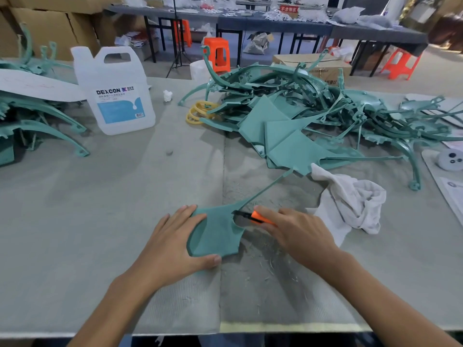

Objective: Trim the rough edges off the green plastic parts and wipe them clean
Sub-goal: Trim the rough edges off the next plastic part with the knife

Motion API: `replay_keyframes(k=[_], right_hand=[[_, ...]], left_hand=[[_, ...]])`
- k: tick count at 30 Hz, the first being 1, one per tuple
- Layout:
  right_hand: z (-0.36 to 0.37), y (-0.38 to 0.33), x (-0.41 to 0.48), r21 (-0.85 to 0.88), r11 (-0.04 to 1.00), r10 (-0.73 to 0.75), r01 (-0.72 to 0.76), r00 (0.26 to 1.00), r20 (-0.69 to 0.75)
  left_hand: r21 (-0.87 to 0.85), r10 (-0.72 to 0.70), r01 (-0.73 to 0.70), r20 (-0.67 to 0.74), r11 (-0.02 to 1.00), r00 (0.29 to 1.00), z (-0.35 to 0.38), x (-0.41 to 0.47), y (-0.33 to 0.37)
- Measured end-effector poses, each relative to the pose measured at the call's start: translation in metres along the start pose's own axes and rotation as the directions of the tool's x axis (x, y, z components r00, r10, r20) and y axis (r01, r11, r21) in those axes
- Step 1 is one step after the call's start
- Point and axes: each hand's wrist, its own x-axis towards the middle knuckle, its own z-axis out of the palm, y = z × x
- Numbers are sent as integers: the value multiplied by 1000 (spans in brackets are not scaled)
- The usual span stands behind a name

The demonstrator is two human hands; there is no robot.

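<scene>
Free: broad table (75,209) stretch nearer than the jug (114,91).
Passage: strip right of the jug, up to the pile (300,116).
Blocked: parts (37,121) left of the jug; rag (350,199) far right, nearer.

Bare forearms, unsleeved to the frame edge. Left hand (172,246), right hand (300,234): ungloved, nails short. Blue garment (225,341) at lap, barely visible.

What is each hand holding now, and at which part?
The right hand grips the orange knife by its handle. The left hand holds nothing; it presses flat on the wide end of the green part.
</scene>
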Motion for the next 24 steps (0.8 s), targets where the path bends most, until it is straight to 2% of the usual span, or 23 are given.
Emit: replay_keyframes(k=[3,7,11,13,16,19,24], right_hand=[[7,-12,-2,-83,996,27,-37,993,-117],[16,-23,-6,-127,988,65,-85,986,-156],[1,-7,7,4,969,239,-245,939,-247],[-6,7,9,137,969,229,-205,954,-193],[-8,12,6,266,960,90,-86,996,-5],[-3,11,3,244,969,23,-47,995,99],[0,13,5,231,973,-18,-18,988,155]], left_hand=[[1,-17,17,-2,1000,1000,0,1,3],[16,-32,32,-3,999,999,-1,2,4],[48,-24,24,-4,999,1000,0,3,3],[22,-23,23,9,999,1000,1,4,1],[-26,-14,16,51,1000,999,-3,12,-6],[-40,-7,10,75,999,997,-4,21,-10],[-35,-17,20,76,999,997,-2,21,-14]])
